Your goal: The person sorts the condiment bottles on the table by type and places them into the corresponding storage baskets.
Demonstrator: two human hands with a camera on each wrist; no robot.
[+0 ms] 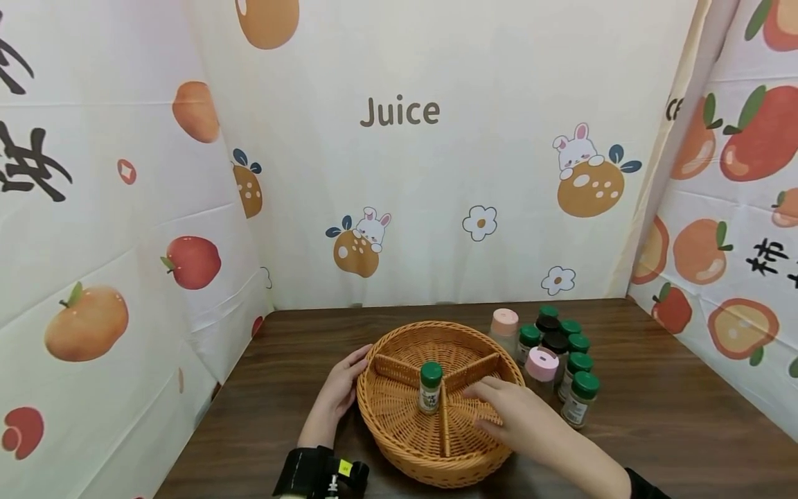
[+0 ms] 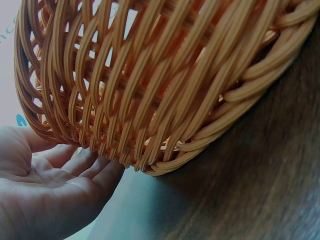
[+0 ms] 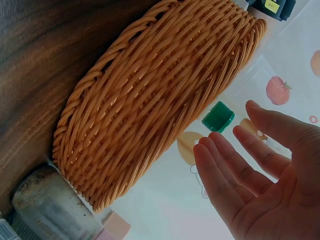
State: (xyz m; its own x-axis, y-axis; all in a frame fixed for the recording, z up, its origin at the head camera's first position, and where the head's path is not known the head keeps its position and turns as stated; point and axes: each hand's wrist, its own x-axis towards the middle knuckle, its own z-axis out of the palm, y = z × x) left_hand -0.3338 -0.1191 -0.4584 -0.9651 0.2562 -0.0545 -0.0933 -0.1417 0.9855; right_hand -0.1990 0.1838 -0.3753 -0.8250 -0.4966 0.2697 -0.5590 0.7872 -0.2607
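A round wicker basket [image 1: 445, 473] with three compartments stands on the table. In its left compartment a small jar [image 1: 429, 398] with a green lid and a pale label stands upright, close to where the dividers meet. My left hand [image 1: 338, 389] rests its fingers against the basket's left rim; in the left wrist view its fingers [image 2: 102, 175] lie extended at the woven edge. Over the basket's right side hovers my right hand [image 1: 520, 418], fingers spread apart and holding nothing. The right wrist view shows the jar's green lid [image 3: 218, 117] beyond those fingertips.
Several jars with green and black lids, including a front green-lidded jar [image 1: 580, 400], stand close together right of the basket. Among them are a pink-lidded jar [image 1: 541, 364] and a peach-lidded jar [image 1: 504, 326]. Printed curtains [image 1: 424, 166] enclose the table's back and sides.
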